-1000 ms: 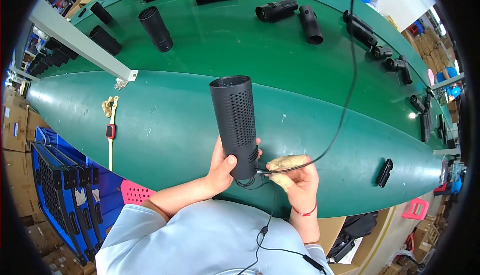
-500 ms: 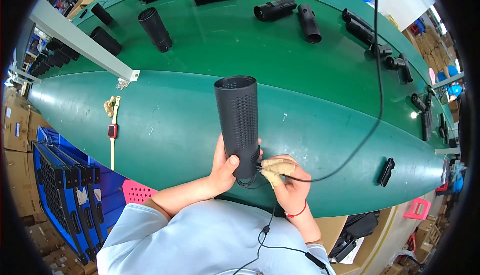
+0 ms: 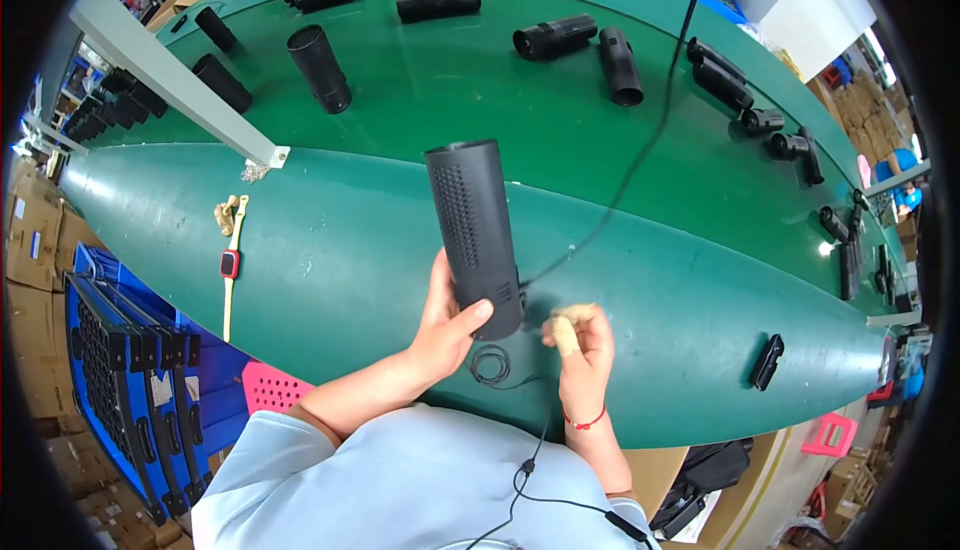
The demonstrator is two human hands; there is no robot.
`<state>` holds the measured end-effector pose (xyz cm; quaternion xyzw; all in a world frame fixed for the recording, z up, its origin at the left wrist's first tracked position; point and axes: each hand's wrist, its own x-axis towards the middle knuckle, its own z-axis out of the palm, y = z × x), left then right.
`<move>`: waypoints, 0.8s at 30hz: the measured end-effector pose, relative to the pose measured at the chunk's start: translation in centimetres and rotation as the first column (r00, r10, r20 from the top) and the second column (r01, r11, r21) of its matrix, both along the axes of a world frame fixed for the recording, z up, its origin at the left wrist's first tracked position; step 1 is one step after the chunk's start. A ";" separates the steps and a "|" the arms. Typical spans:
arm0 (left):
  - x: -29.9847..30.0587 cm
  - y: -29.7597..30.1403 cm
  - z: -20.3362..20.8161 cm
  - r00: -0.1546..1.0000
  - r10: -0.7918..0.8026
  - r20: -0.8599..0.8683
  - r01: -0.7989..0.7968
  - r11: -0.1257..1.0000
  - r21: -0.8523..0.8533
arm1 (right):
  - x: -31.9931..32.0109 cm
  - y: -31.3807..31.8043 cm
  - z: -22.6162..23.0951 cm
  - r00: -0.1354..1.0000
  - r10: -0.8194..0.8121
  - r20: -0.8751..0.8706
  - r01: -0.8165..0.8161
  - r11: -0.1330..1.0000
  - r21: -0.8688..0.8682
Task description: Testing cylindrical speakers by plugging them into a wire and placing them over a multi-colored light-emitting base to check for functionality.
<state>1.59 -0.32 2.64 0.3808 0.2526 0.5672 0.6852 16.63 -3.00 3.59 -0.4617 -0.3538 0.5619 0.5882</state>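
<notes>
A black perforated tube housing (image 3: 470,235) stands tilted in my left hand (image 3: 447,335), whose fingers wrap round its lower part. Its thumb presses on the near side. To the right, my right hand (image 3: 582,345) is curled just off the housing's base, with beige covers on some fingers. Whatever lies between those fingertips, if anything, I cannot make out. A black cord (image 3: 640,165) drops from above and reaches the housing's right side, where its end is blurred. Below the housing, a thin black cable (image 3: 490,365) lies coiled.
A red watch with a cream strap (image 3: 230,265) lies at left on the green table (image 3: 350,250). A small black part (image 3: 768,362) rests at right. Several black tubes, including one upright (image 3: 320,70), occupy the far green surface. A grey metal post (image 3: 180,80) rises at left.
The housing has been turned in my left hand, so its holes now face left. My right hand has come away from its base, and the hanging cord has swung left.
</notes>
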 end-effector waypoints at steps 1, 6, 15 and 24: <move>0.0 0.3 -0.2 0.999 0.026 -0.035 -0.025 0.999 0.020 | 0.1 -0.4 0.1 0.992 0.123 -0.010 -0.123 0.992 -0.039; -0.1 0.6 -0.5 0.998 -0.061 0.009 0.060 0.998 0.027 | -0.5 -0.6 -0.4 0.923 0.367 -0.118 -0.380 0.918 -0.111; 0.1 0.3 -0.1 0.979 -0.201 0.036 0.198 0.978 0.072 | -0.6 -0.6 -2.0 0.867 0.337 -0.367 -0.399 0.910 -0.108; -0.2 0.3 0.5 0.962 -0.272 0.001 0.270 0.954 0.132 | 0.0 -0.6 -2.0 0.806 0.320 -0.498 -0.396 0.917 -0.051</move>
